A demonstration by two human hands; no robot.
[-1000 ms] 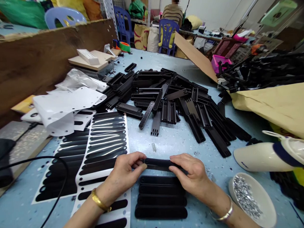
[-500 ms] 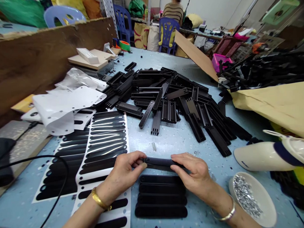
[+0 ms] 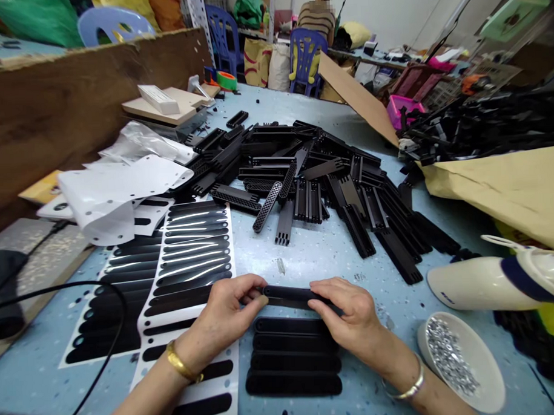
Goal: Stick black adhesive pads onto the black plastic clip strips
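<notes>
My left hand [image 3: 230, 309] and right hand [image 3: 351, 308] are pinching opposite ends of a long, round-ended black bar [image 3: 287, 296], apparently aligning its surface, just beyond four similar black bars [image 3: 293, 355] on the speckled blue table [image 3: 38, 385]. I am judging that pressing calls for matched edges.

Black bar [image 3: 287, 294] | long, slim, left end rounded | crosswise | just beyond four similar bars [image 3: 293, 362]

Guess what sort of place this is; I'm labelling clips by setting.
Probably a small assembly workshop: a heap of black plastic-looking parts, a sheet of black strips and a bowl of small metal pieces share one worktable.
</notes>
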